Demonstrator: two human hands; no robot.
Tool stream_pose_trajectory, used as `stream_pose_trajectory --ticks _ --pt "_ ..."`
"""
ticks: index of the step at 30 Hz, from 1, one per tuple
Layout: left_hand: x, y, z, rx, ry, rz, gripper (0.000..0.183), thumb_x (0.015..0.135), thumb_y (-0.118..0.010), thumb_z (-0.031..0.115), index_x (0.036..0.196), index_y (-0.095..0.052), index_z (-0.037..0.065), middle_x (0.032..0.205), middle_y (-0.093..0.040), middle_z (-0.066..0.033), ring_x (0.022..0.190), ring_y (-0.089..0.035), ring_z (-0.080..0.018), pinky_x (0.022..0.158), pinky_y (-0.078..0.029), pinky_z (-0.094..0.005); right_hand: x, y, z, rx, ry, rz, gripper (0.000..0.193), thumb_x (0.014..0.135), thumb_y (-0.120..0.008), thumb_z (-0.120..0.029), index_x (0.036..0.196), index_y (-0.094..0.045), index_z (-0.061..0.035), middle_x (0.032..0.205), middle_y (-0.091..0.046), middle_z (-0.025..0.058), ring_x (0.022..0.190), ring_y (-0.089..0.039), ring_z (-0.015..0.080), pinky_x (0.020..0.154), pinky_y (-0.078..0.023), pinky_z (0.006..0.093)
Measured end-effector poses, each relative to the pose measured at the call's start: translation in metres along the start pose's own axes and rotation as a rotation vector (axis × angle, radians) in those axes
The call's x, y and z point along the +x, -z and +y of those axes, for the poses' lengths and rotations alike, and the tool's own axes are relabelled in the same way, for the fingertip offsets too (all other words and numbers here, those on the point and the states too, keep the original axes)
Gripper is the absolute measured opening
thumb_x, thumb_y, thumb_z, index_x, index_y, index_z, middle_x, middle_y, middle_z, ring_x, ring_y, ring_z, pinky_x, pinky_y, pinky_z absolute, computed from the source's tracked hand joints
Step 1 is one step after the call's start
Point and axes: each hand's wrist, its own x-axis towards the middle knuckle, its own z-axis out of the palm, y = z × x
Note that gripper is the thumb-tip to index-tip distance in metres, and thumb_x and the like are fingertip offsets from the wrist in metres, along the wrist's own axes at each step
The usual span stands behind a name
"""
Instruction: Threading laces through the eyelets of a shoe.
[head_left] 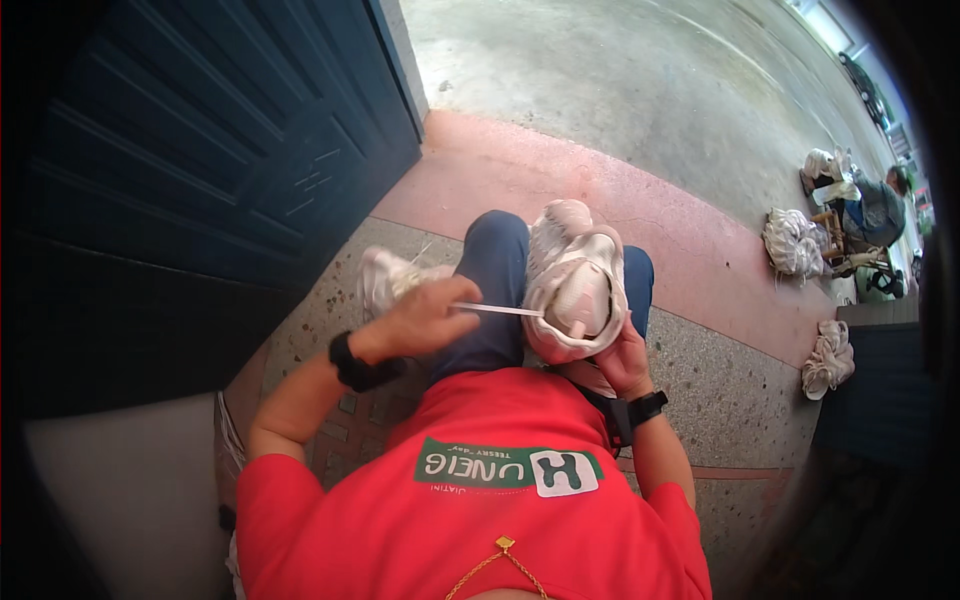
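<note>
A pale white sneaker (543,340) rests on my lap between my knees, its opening toward me and its toe pointing away. Pale material shows inside the opening. From the shoe's left side a flat white shoelace (497,309) runs taut to my left hand (432,315), which pinches its end. My right hand (626,358) grips the sneaker's right side near the heel, thumb up by the rim; its other fingers are partly hidden beneath. Beside my left leg lies another white sneaker (385,280) with loose laces, partly covered by my left hand.
A dark panelled door (230,170) stands close on the left. To the right are bundles of white shoes (795,243) and a smaller shoe bundle (828,360) by a dark panel. Farther off, a person (878,215) sits near more shoes.
</note>
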Motion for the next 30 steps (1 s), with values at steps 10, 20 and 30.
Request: stream_pose_trajectory --ticks 10,20,30 --pt "0.047 -0.126 0.037 0.498 -0.318 -0.046 0.032 0.089 -0.07 0.026 0.118 -0.064 0.014 0.111 -0.067 -0.0039 0.096 -0.066 -0.031 0.079 -0.054 -0.0444 -0.012 -0.002 -0.022 -0.187 0.073 0.02 0.046 0.113 -0.037 -0.037 0.147 -0.049 -0.007 0.143 -0.06 0.0083 0.13 -0.057 0.0254 0.114 -0.043 0.0467" --pt "0.06 -0.137 0.052 0.407 -0.376 0.008 0.029 0.087 -0.073 0.018 0.115 -0.067 0.013 0.107 -0.069 -0.0074 0.089 -0.062 -0.0327 0.079 -0.051 -0.0432 -0.045 0.031 0.025 -0.009 -0.399 0.217 0.058 0.109 -0.038 -0.051 0.14 -0.05 -0.0042 0.138 -0.059 0.0167 0.119 -0.059 0.0291 0.105 -0.048 0.0476" --pt "0.09 -0.139 0.068 0.721 -0.407 0.024 0.036 0.083 -0.079 0.021 0.116 -0.067 0.015 0.101 -0.064 -0.0063 0.084 -0.06 -0.0306 0.073 -0.051 -0.0409 -0.031 0.01 -0.021 -0.497 -0.201 0.246 0.053 0.107 -0.045 -0.05 0.135 -0.058 -0.0076 0.129 -0.062 0.0098 0.112 -0.06 0.0239 0.093 -0.052 0.0443"
